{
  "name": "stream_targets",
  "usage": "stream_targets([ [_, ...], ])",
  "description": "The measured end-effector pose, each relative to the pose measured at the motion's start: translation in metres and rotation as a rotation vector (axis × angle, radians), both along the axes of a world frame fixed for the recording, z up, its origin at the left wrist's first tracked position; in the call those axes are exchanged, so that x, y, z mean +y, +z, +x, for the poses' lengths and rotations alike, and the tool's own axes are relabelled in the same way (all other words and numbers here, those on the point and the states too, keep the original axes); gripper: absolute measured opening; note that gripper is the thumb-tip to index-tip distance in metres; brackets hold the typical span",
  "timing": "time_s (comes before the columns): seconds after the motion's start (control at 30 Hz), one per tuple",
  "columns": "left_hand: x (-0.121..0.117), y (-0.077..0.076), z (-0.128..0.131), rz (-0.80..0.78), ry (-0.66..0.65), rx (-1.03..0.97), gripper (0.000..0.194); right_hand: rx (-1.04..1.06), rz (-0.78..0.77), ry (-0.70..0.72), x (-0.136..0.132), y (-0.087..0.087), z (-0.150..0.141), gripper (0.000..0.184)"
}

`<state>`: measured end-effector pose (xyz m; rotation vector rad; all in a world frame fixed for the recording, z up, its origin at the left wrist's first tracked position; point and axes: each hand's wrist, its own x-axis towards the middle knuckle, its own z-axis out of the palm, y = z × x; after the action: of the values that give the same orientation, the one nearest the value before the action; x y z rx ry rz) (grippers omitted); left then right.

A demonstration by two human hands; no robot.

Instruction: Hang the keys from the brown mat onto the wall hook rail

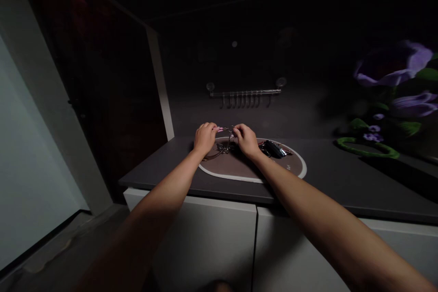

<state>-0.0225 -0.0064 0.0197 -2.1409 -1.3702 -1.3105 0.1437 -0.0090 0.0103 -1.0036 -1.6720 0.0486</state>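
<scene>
Above an oval brown mat [226, 169] with a white rim, both my hands are raised close together. My left hand [205, 138] is closed on a thin pink strap [219, 129] with a small metal clasp at its end, pointing right. Opposite it, my right hand [245, 139] pinches a small metal ring or hook, from which something thin hangs; its kind is too small to make out. Below them on the mat lie tangled cords and small metal pieces [224, 148]. Right of my right hand rests a glossy black key-fob-like item [274, 149] among more cords.
A clear rail with several hooks [245, 93] is fixed to the dark wall behind the mat. On the right of the dark counter [328, 182] stand purple artificial flowers [393, 73] and a green ring [367, 150]. White cabinet doors [212, 237] are below; a dark door [112, 91] is left.
</scene>
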Motion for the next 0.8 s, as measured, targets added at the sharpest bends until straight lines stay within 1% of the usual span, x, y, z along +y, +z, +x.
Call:
stream_targets([
  [0.13, 0.001, -0.003, 0.001, -0.023, -0.005, 0.061, 0.029, 0.064, 0.004, 0.041, 0.000, 0.001, -0.001, 0.019],
  [0.3, 0.000, -0.004, 0.003, -0.036, -0.035, 0.084, 0.028, 0.078, 0.015, 0.041, 0.000, 0.003, -0.002, 0.020],
  [0.4, -0.002, -0.003, 0.004, 0.005, -0.060, 0.070, 0.029, 0.061, 0.022, 0.028, 0.000, 0.003, -0.002, 0.020],
  [0.5, -0.005, -0.001, 0.006, 0.038, -0.112, 0.060, 0.031, 0.025, 0.033, 0.023, -0.002, 0.004, -0.003, 0.019],
  [0.6, -0.006, 0.000, 0.010, 0.025, -0.147, 0.073, 0.030, -0.017, 0.062, 0.041, -0.004, 0.005, -0.003, 0.019],
  [0.7, -0.006, 0.000, 0.014, 0.004, -0.153, 0.095, 0.028, -0.047, 0.089, 0.058, -0.005, 0.005, -0.004, 0.019],
  [0.8, -0.006, -0.001, 0.015, -0.006, -0.148, 0.075, 0.026, -0.051, 0.092, 0.062, -0.005, 0.006, -0.004, 0.021],
])
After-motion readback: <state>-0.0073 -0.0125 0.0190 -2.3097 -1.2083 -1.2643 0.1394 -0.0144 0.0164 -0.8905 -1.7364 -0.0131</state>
